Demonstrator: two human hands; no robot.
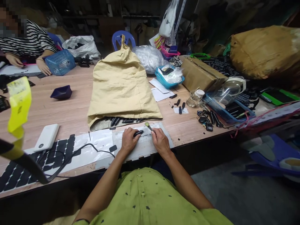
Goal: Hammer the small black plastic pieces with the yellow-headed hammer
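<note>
While I look on from across the room, a small black piece [138, 133] lies between the worker's two hands, gripped by the left hand [128, 139], its long axis running sideways and slanting slightly away from the body, with the free end pointing toward the right. The left is the nearer hand, its fingers curled closed over the piece's near end; whether the underside touches the pale sheet [140, 150] below, I cannot tell. Just beyond that free end, with a narrow gap between, sits the round greenish head of a short tool [149, 127], whose handle the right hand [161, 142] clasps in bent fingers, so the tool slants up and to the left. Right behind the hands, a big beige cloth bag [122, 90] lies with its mouth toward the worker, and more black pieces [114, 121] show at the opening. Off to the left rest a white box [47, 137] and a black cable [79, 150]; on the right, a blue tray [243, 120]. Farther off at the upper left, a co-worker's striped sleeve [31, 37] shows, one of that person's hands beside a blue basket [60, 62].
</note>
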